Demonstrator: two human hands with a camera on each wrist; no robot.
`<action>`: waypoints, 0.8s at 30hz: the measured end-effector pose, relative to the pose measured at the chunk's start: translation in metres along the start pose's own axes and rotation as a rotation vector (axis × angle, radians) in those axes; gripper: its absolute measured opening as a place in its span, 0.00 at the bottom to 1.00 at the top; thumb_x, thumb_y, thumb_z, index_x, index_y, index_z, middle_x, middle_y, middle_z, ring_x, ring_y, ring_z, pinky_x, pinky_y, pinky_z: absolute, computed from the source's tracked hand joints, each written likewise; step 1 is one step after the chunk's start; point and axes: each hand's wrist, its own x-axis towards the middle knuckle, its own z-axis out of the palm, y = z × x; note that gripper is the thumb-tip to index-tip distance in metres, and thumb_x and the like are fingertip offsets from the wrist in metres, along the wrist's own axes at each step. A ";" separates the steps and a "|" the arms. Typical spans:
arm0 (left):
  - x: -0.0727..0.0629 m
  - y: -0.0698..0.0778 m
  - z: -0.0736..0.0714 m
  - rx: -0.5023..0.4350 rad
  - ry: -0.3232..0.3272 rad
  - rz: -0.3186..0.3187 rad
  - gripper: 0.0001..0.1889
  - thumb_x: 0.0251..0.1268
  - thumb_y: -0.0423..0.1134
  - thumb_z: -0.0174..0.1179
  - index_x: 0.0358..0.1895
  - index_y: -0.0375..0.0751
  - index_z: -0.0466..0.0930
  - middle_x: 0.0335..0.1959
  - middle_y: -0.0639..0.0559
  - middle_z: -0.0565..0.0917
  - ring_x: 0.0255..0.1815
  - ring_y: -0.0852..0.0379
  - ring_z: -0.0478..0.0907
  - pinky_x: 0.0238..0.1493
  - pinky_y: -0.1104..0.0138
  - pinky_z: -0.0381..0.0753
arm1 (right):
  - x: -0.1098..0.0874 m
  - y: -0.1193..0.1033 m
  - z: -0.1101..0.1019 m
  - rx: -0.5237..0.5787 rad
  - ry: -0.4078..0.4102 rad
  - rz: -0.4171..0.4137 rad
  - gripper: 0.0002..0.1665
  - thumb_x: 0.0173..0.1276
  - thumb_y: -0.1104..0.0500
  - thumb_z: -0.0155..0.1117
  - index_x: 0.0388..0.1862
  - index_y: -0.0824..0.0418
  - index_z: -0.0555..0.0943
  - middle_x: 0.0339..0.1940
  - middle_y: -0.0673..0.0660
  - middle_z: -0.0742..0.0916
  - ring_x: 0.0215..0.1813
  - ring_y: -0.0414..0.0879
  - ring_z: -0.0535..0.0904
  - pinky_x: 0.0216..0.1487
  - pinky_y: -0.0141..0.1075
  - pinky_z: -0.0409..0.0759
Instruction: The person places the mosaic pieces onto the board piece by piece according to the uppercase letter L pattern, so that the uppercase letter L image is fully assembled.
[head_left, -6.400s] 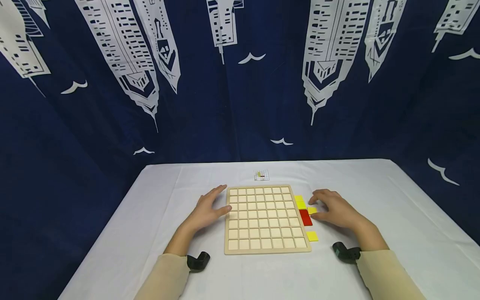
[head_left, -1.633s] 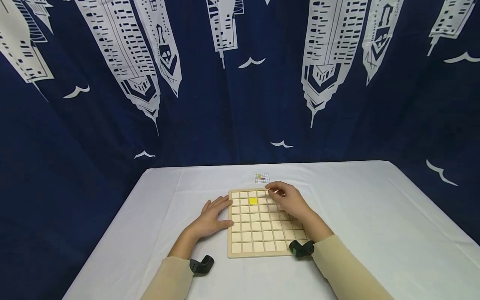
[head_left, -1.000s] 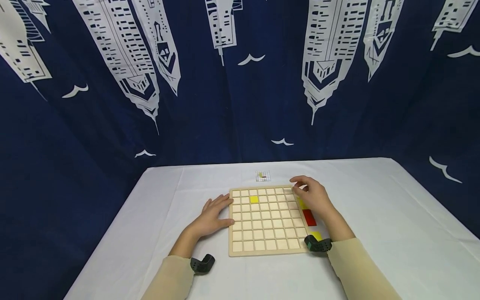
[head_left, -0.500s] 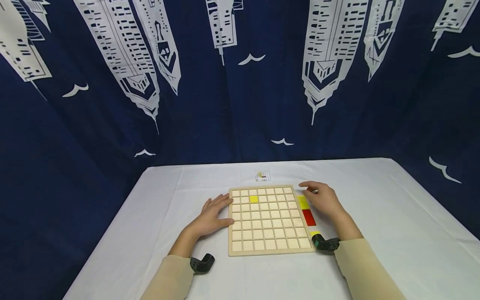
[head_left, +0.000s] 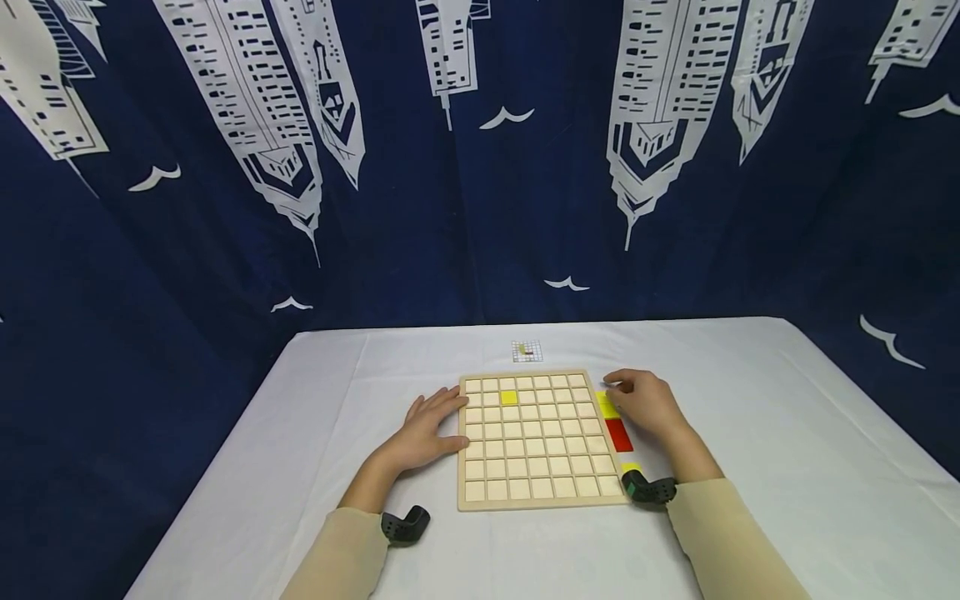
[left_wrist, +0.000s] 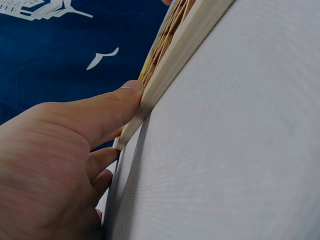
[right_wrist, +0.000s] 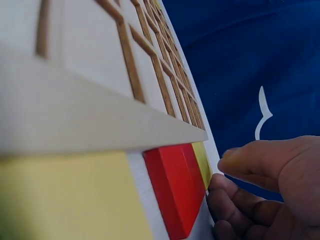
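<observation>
So the left hand [head_left: 420, 435] is spread along the left edge of a square pale wooden grid board [head_left: 546, 502], fingers pretty straight and thumb resting on the rim. That grip is loose, just touching the edge and not wrapped round anything.

The right hand [head_left: 651, 404] is over on the other side, fingers curled, right by a flat bright yellow piece [head_left: 609, 407] lying just off the board's right edge. From the right wrist view the thumb and index tips are close together with the fingertips at the yellow piece's edge, so that grip is nearly closed up, but I honestly can't tell if it has hold of it.

Next to that yellow piece, on the near side and touching it, is a glossy red rectangular block [head_left: 619, 435]. Then nearer the person, past a gap of cloth, there's another flat yellow piece [right_wrist: 75, 200], partly covered in the head view by the black right wrist camera [head_left: 649, 488].

On the board itself there's one yellow square tile [head_left: 509, 397] sitting in a cell: second row from the far side, third column from the left.

Just beyond the far edge lies a little white printed grid card [head_left: 527, 351] with yellow and red marks. Everything's on a white cloth-covered surface [head_left: 795, 408], with a navy curtain [head_left: 465, 217] printed with white upside-down buildings and birds behind it.
</observation>
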 end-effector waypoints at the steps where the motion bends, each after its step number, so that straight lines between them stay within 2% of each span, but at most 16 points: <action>1: 0.000 0.000 0.000 0.000 0.000 0.001 0.37 0.62 0.42 0.69 0.73 0.40 0.67 0.80 0.42 0.60 0.83 0.40 0.49 0.81 0.40 0.35 | 0.000 0.000 0.000 0.004 -0.009 -0.003 0.18 0.70 0.59 0.60 0.57 0.65 0.82 0.46 0.65 0.87 0.45 0.53 0.80 0.50 0.47 0.81; 5: 0.000 -0.001 0.001 0.004 0.001 0.016 0.36 0.61 0.42 0.69 0.73 0.39 0.67 0.79 0.40 0.60 0.82 0.38 0.50 0.80 0.38 0.35 | 0.000 0.000 0.000 0.026 -0.037 -0.010 0.20 0.68 0.60 0.62 0.57 0.66 0.81 0.44 0.62 0.86 0.45 0.53 0.78 0.49 0.45 0.79; 11: 0.001 0.000 0.000 0.009 -0.012 0.001 0.37 0.63 0.43 0.68 0.74 0.40 0.66 0.80 0.43 0.59 0.83 0.42 0.49 0.82 0.41 0.34 | -0.002 -0.001 -0.002 0.061 -0.065 -0.005 0.20 0.67 0.64 0.63 0.58 0.67 0.80 0.44 0.62 0.83 0.46 0.53 0.75 0.47 0.43 0.77; 17: 0.000 0.001 -0.001 0.002 -0.005 0.013 0.36 0.62 0.43 0.68 0.73 0.39 0.67 0.80 0.42 0.60 0.83 0.41 0.49 0.81 0.40 0.34 | -0.002 0.001 0.001 0.060 -0.059 -0.015 0.19 0.68 0.66 0.61 0.57 0.67 0.81 0.45 0.61 0.83 0.47 0.53 0.75 0.49 0.42 0.76; 24: 0.000 0.001 0.000 0.008 -0.005 -0.014 0.36 0.63 0.45 0.67 0.74 0.43 0.66 0.80 0.45 0.59 0.84 0.44 0.48 0.82 0.44 0.32 | -0.001 0.003 0.001 0.032 -0.043 -0.059 0.15 0.68 0.67 0.61 0.52 0.68 0.83 0.44 0.63 0.84 0.46 0.53 0.76 0.50 0.46 0.77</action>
